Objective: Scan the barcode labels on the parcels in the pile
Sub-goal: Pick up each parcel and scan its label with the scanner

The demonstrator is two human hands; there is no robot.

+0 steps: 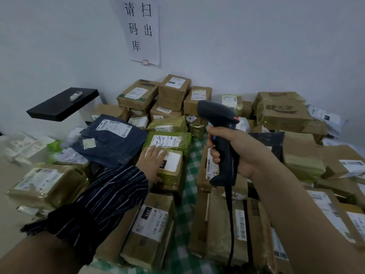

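— Left hand (152,161)?
— Released, lying flat on parcel (173,171), at 8 o'clock from scanner (227,161).
— Right hand (243,151)?
— Clenched round scanner grip, held upright; pile (173,91) spread from 9 to 3 o'clock.

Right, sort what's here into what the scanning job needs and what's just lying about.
Job: barcode scanner gripped in the right hand; brown parcel under the left hand; green parcel behind it; blue parcel.

Lying about: black shelf with a small white object on it; paper sign on the wall; white packaging at far left; checked cloth under the parcels.
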